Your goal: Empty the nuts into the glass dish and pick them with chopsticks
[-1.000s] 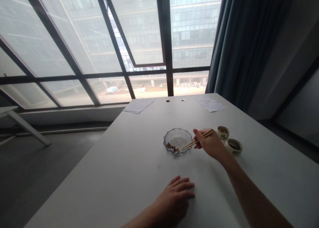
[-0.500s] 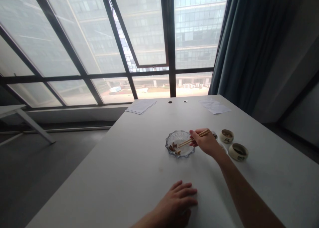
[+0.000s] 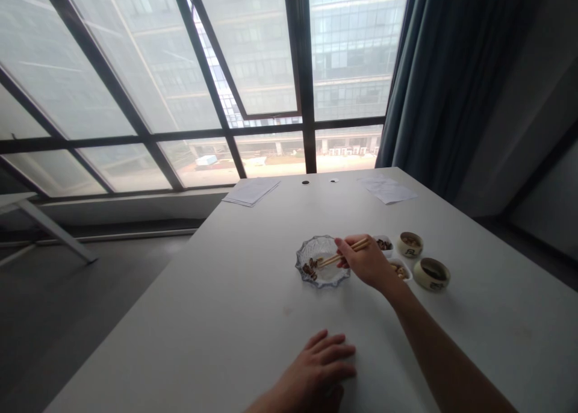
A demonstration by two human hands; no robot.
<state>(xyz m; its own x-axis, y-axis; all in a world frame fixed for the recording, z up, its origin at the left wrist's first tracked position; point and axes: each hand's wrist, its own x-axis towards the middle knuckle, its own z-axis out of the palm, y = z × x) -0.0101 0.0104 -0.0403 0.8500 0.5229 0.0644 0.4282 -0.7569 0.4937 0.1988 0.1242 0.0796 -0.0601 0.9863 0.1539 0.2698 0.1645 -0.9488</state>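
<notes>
My right hand (image 3: 361, 257) is closed around a pair of wooden chopsticks (image 3: 336, 258). Their tips reach into a clear glass bowl with a scalloped rim (image 3: 327, 283). Small brown pieces (image 3: 310, 270) lie on the left side of that bowl, by the tips; whether the tips pinch one is too small to tell. Partly behind my right hand are a white dish of dark pieces (image 3: 383, 244) and a white dish of pale yellowish pieces (image 3: 400, 270). My left hand (image 3: 318, 365) rests on the white table (image 3: 217, 322), fingers spread, holding nothing.
Two ceramic cups stand right of the dishes: a far cup (image 3: 410, 245) with brownish contents and a near cup (image 3: 432, 274) with a dark inside. Paper sheets (image 3: 253, 191) and more paper (image 3: 389, 189) lie at the far edge, before the windows.
My right hand and the chopsticks have shifted slightly left, and more of the white dishes shows. A yellowish piece at the bowl's front no longer shows there. My left hand stays on the table.
</notes>
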